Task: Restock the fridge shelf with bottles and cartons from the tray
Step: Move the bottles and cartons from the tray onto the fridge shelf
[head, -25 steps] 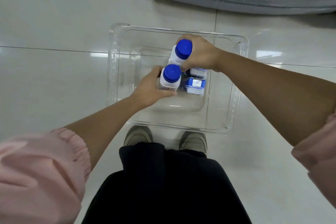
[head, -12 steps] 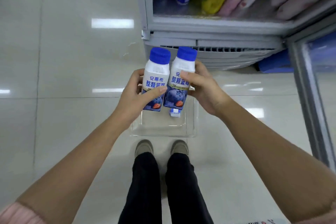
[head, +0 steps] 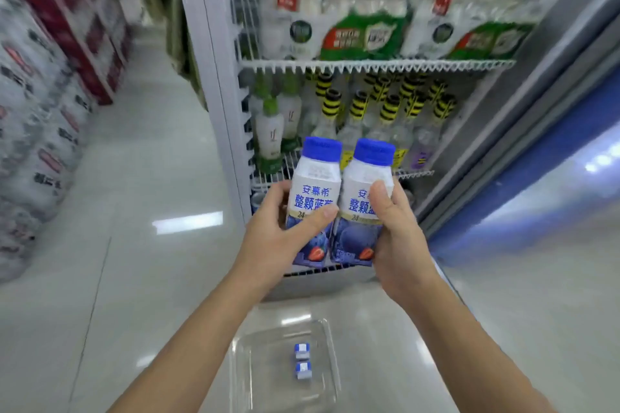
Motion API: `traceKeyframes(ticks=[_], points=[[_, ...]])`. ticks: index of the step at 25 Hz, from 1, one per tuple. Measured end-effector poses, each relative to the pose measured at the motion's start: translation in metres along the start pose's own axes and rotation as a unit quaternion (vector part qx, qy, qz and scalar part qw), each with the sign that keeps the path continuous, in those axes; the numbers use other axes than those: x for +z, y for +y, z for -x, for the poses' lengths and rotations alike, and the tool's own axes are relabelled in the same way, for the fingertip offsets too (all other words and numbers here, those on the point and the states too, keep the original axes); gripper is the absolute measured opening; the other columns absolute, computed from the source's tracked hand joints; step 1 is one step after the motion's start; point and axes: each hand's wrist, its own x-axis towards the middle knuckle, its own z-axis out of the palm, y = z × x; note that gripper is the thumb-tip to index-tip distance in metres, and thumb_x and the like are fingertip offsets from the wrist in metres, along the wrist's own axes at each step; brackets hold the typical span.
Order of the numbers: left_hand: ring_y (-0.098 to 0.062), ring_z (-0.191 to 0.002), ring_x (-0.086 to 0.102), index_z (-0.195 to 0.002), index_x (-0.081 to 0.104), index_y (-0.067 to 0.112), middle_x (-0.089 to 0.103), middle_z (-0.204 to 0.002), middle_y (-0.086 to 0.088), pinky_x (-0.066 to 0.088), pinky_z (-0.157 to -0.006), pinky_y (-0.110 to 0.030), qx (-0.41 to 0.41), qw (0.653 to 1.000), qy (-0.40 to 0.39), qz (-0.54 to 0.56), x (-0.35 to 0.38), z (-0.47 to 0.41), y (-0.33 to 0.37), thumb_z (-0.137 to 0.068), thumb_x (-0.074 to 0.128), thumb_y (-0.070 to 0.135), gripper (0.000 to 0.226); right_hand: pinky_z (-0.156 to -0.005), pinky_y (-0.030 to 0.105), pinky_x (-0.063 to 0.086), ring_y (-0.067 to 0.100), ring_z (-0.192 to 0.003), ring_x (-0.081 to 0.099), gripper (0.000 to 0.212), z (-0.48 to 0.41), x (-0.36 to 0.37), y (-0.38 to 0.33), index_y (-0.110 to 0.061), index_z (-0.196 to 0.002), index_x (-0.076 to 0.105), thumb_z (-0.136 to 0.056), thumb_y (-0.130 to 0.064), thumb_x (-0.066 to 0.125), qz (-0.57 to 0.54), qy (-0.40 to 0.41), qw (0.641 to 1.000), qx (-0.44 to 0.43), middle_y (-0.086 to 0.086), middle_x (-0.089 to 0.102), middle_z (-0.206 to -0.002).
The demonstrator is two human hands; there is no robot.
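Two upright white yoghurt bottles with blue caps, one (head: 313,201) in the left hand (head: 280,238) and the other (head: 364,204) in the right hand (head: 396,231), are being held side by side, touching, fingers closed around each, before the open fridge's white wire shelf (head: 412,174). Two small blue-and-white cartons (head: 302,360) are being left near the middle of the clear plastic tray (head: 330,339) on the floor.

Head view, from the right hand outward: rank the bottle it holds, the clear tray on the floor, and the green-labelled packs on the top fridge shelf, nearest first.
1. Bottle, gripped in the right hand, beside the left hand's bottle.
2. Clear tray, on the floor below the hands.
3. Green-labelled packs, up on the top fridge shelf, farthest.
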Motion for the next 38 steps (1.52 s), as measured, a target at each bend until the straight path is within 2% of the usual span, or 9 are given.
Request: traceKeyframes(ticks=[4, 7, 11, 18, 23, 28, 31, 34, 38], points=[[-0.003, -0.083, 0.069, -0.098, 0.056, 0.036, 0.072, -0.094, 0.011, 0.055, -0.065, -0.019, 0.102, 0.994, -0.027, -0.042, 0.018, -0.028, 0.12, -0.061, 0.073, 0.057, 0.045, -0.081, 0.042, 0.057, 0.032, -0.105, 0.066, 0.061, -0.012, 0.023, -0.11, -0.016, -0.119, 0.056, -0.071, -0.048, 0.074, -0.006, -0.014, 0.995, -0.094, 0.013, 0.068, -0.117], [-0.001, -0.08, 0.069, -0.095, 0.055, 0.038, 0.072, -0.093, 0.014, 0.054, -0.064, -0.016, 0.168, 0.983, -0.026, -0.07, 0.038, -0.047, 0.192, -0.058, 0.067, 0.061, 0.045, -0.088, 0.047, 0.054, 0.032, -0.107, 0.065, 0.058, -0.025, 0.028, -0.18, -0.015, -0.119, 0.056, -0.073, -0.047, 0.071, -0.002, -0.037, 0.986, -0.164, 0.014, 0.067, -0.118], [0.004, -0.078, 0.066, -0.095, 0.056, 0.036, 0.07, -0.093, 0.02, 0.049, -0.061, -0.01, 0.236, 0.968, -0.005, -0.083, 0.069, -0.071, 0.252, -0.061, 0.066, 0.061, 0.044, -0.085, 0.038, 0.056, 0.026, -0.105, 0.067, 0.053, -0.051, 0.02, -0.249, -0.014, -0.123, 0.054, -0.079, -0.042, 0.062, 0.026, -0.069, 0.973, -0.218, 0.009, 0.069, -0.115], [-0.001, -0.082, 0.068, -0.098, 0.056, 0.036, 0.072, -0.093, 0.015, 0.055, -0.068, -0.017, 0.287, 0.951, 0.035, -0.104, 0.12, -0.154, 0.338, -0.061, 0.067, 0.066, 0.049, -0.096, 0.051, 0.049, 0.03, -0.11, 0.064, 0.046, -0.139, -0.003, -0.357, -0.021, -0.118, 0.056, -0.082, -0.048, 0.059, 0.078, -0.135, 0.946, -0.284, 0.01, 0.067, -0.119], [-0.004, -0.084, 0.066, -0.105, 0.054, 0.027, 0.068, -0.097, 0.01, 0.05, -0.065, -0.014, 0.271, 0.952, 0.074, -0.12, 0.142, -0.228, 0.363, -0.069, 0.072, 0.051, 0.047, -0.095, 0.052, 0.05, 0.028, -0.106, 0.066, 0.061, -0.212, -0.012, -0.403, -0.018, -0.122, 0.05, -0.075, -0.054, 0.061, 0.126, -0.151, 0.942, -0.274, 0.014, 0.064, -0.12], [0.002, -0.085, 0.061, -0.106, 0.051, 0.027, 0.064, -0.095, 0.015, 0.045, -0.058, -0.005, 0.23, 0.956, 0.101, -0.154, 0.145, -0.279, 0.355, -0.073, 0.073, 0.044, 0.043, -0.1, 0.05, 0.047, 0.026, -0.111, 0.062, 0.049, -0.267, -0.026, -0.4, -0.024, -0.121, 0.048, -0.078, -0.045, 0.058, 0.157, -0.169, 0.946, -0.226, 0.01, 0.061, -0.125], [-0.01, -0.093, 0.062, -0.109, 0.051, 0.023, 0.065, -0.104, 0.007, 0.049, -0.075, -0.022, 0.198, 0.957, 0.104, -0.184, 0.142, -0.299, 0.348, -0.073, 0.074, 0.042, 0.046, -0.097, 0.038, 0.05, 0.013, -0.108, 0.063, 0.046, -0.284, -0.034, -0.392, -0.022, -0.129, 0.043, -0.088, -0.037, 0.054, 0.199, -0.162, 0.942, -0.216, 0.004, 0.061, -0.125], [-0.014, -0.097, 0.06, -0.118, 0.051, 0.02, 0.063, -0.113, 0.002, 0.046, -0.082, -0.03, 0.175, 0.953, 0.106, -0.222, 0.141, -0.307, 0.346, -0.074, 0.073, 0.042, 0.054, -0.079, 0.015, 0.053, -0.006, -0.095, 0.063, 0.049, -0.293, -0.041, -0.389, -0.022, -0.137, 0.038, -0.092, -0.031, 0.055, 0.236, -0.161, 0.933, -0.22, -0.014, 0.061, -0.112], [-0.003, -0.089, 0.055, -0.121, 0.045, 0.026, 0.059, -0.108, 0.01, 0.04, -0.067, -0.018, 0.131, 0.941, 0.039, -0.308, 0.131, -0.306, 0.355, -0.067, 0.082, 0.035, 0.066, -0.05, 0.004, 0.045, -0.01, -0.076, 0.06, 0.069, -0.296, -0.051, -0.394, -0.032, -0.131, 0.037, -0.075, -0.027, 0.078, 0.389, -0.106, 0.89, -0.212, -0.024, 0.056, -0.094]])
